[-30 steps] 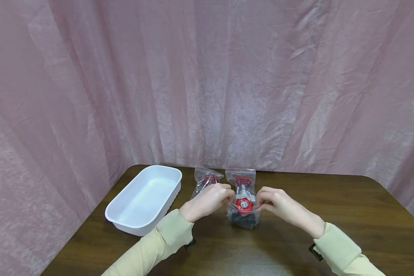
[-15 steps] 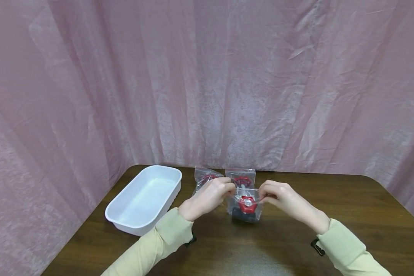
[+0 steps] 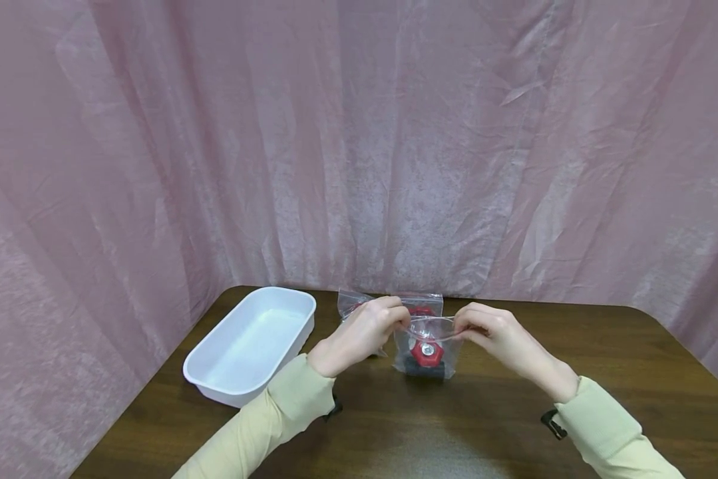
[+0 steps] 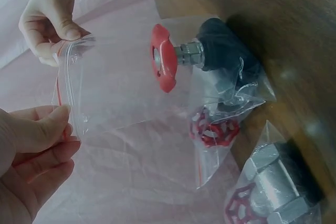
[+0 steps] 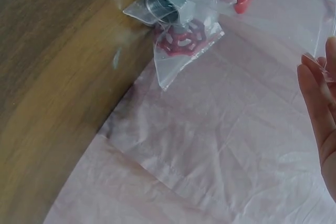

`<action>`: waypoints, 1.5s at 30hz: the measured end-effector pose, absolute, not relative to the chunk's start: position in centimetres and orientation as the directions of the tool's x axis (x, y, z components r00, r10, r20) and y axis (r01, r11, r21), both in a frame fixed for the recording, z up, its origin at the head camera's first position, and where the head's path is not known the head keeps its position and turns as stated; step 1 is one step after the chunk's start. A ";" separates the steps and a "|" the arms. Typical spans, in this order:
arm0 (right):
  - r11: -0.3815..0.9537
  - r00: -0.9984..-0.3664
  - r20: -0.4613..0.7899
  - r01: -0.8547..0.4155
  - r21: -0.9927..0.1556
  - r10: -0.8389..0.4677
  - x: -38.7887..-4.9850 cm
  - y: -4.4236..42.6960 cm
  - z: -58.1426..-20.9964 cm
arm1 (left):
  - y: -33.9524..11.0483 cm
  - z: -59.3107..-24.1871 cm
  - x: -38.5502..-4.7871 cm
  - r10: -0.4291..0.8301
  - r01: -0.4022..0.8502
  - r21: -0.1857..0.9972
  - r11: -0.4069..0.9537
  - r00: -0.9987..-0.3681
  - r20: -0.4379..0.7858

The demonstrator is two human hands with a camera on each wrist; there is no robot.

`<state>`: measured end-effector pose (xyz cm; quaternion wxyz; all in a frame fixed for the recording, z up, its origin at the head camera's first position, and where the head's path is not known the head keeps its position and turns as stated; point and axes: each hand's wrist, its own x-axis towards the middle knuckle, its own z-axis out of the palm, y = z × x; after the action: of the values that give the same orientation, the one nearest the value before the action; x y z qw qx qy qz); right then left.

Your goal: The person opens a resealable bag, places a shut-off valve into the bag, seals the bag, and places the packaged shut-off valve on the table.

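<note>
A clear zip bag point(image 4: 115, 85) stands upright on the table, stretched by its mouth between both hands. Inside it is a valve point(image 4: 228, 51) with a dark body, a metal stem and a red handwheel point(image 3: 427, 352). My left hand point(image 3: 364, 332) pinches the left corner of the bag's mouth between thumb and fingers. At the opposite corner my right hand point(image 3: 499, 336) pinches the rim, also seen at the edge of the right wrist view. Just behind lies another bagged valve with a red handwheel point(image 5: 182, 38). A further bagged metal valve point(image 4: 275, 184) lies to the left, partly hidden by my left hand.
A white plastic tray point(image 3: 199, 359) stands on the left of the brown wooden table point(image 3: 454, 432). A pink curtain point(image 3: 359, 146) hangs along the table's back and left sides.
Both hands have raised the mouth of the bag and drawn it slightly wider. The bag now stands taller around the valve, and the right hand has moved a little up and right.
</note>
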<state>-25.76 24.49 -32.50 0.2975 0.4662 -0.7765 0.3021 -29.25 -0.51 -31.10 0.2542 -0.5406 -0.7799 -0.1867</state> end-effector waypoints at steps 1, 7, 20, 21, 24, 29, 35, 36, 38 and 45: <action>0.380 -0.390 0.746 -0.904 -0.197 -0.540 -25.7 24.5 -32.5 | -0.5 -31.1 -29.3 0.748 0.938 0.017 0.345 -0.286 0.599; 0.360 -0.354 0.784 -0.915 -0.179 -0.509 -25.5 24.5 -32.4 | -0.6 -31.0 -29.4 0.726 0.948 0.048 0.315 -0.273 0.631; 0.398 -0.424 0.785 -0.883 -0.248 -0.451 -25.6 25.2 -33.4 | -0.5 -31.8 -29.6 0.634 0.951 0.218 0.219 -0.308 0.710; 0.396 -0.429 0.783 -0.882 -0.255 -0.451 -25.6 25.2 -33.4 | -0.5 -31.9 -29.7 0.629 0.951 0.231 0.208 -0.311 0.713; 0.388 -0.435 0.780 -0.882 -0.268 -0.451 -25.6 25.3 -33.5 | -0.5 -32.0 -29.7 0.620 0.942 0.274 0.195 -0.335 0.710; 0.381 -0.425 0.789 -0.886 -0.263 -0.443 -25.5 25.1 -33.4 | -0.7 -32.5 -29.6 0.606 0.853 0.474 0.219 -0.500 0.618; 0.378 -0.402 0.797 -0.895 -0.237 -0.451 -25.3 25.1 -33.3 | -0.2 -34.4 -30.0 0.571 0.611 0.767 0.194 -0.706 0.418; 0.377 -0.397 0.798 -0.897 -0.232 -0.453 -25.3 25.1 -33.3 | -0.1 -34.6 -30.0 0.562 0.577 0.800 0.165 -0.722 0.405; 0.369 -0.379 0.803 -0.904 -0.215 -0.461 -25.3 25.1 -33.2 | 0.0 -34.7 -29.7 0.540 0.525 0.846 0.086 -0.739 0.403; 0.376 -0.319 0.830 -0.915 -0.145 -0.457 -25.5 25.5 -33.4 | 0.0 -33.4 -28.6 0.478 0.455 0.889 -0.041 -0.773 0.418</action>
<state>-25.54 25.53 -33.40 0.3602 0.4590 -0.7473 0.3180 -28.61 0.00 -33.45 -0.0087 -0.3369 -0.6923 -0.6381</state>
